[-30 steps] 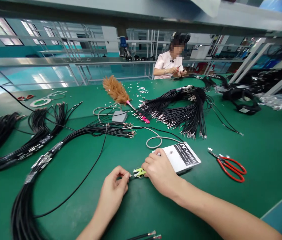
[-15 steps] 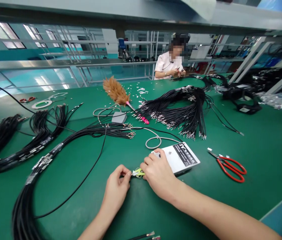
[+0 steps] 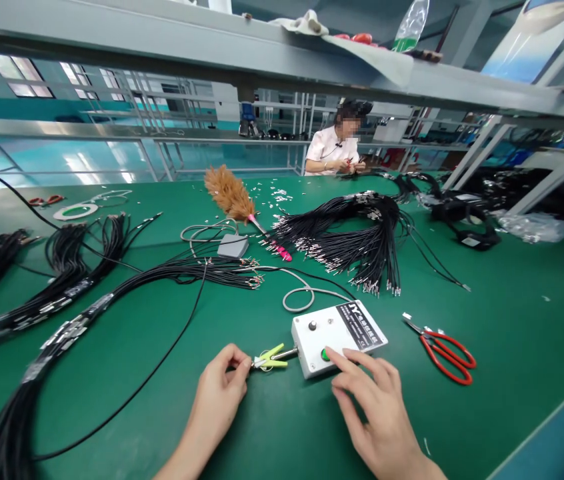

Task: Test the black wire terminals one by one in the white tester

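A yellow-green clip (image 3: 270, 361) is seen between the two hands, joined by a short metal stem to the white box (image 3: 338, 335) just beyond the right hand (image 3: 377, 417). A black cable end is pinched by the left hand (image 3: 221, 397) against the clip's tip; the cable end itself is hidden behind the fingers. The right hand is spread flat, its fingertip laid on the box's green button (image 3: 325, 354). Red scissors (image 3: 443, 347) lie to the right. The box's label cannot be read.
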Available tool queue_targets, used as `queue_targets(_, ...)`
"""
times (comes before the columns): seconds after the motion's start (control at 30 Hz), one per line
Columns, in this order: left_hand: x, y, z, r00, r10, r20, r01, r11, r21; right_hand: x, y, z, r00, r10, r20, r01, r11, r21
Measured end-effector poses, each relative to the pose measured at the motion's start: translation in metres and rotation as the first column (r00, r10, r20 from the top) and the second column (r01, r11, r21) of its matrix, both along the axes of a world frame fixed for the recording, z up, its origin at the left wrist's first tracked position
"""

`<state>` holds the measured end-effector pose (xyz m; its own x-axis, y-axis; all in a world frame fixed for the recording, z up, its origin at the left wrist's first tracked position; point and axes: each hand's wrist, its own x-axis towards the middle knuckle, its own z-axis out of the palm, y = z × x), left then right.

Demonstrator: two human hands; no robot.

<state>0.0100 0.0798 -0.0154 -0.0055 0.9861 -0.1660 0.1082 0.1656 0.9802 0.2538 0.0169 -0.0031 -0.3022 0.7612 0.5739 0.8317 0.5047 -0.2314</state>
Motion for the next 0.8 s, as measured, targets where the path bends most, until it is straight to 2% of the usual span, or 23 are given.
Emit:
queue_targets(0.23, -0.009, -0.001, -0.003, 0.998, 0.038, -0.055, -0.039, 0.999, -0.01, -0.017, 0.005, -0.01, 0.98, -0.093, -0.176, 0.111, 0.99, 0.092)
queue_targets(0.37, -0.026, 0.001, 0.0, 0.991, 0.101, -0.083, -0.102, 0.995, -0.006, -0.012, 0.004, -0.009, 0.993, -0.043, -0.113, 0.057, 0.99, 0.127)
queue_targets(0.47, -0.043, 0.008, 0.009, 0.986, 0.137, -0.098, -0.137, 0.991, 0.01, -0.013, 0.0, 0.0, 0.997, 0.036, -0.065, -0.026, 0.987, 0.156)
queue_targets(0.6, -0.056, 0.016, 0.031, 0.983, 0.158, -0.095, -0.155, 0.987, 0.046, -0.024, -0.003, 0.015, 0.984, 0.16, -0.075, -0.146, 0.976, 0.158)
queue_targets(0.7, -0.049, 0.009, 0.042, 0.992, 0.096, -0.087, -0.092, 0.995, 0.048, -0.024, 0.003, 0.022, 0.986, 0.126, -0.107, -0.114, 0.987, 0.117)
queue_targets(0.8, -0.034, -0.003, 0.043, 0.997, 0.028, -0.074, -0.025, 0.999, 0.038, -0.02, 0.013, 0.024, 0.99, 0.048, -0.13, -0.041, 0.998, 0.054)
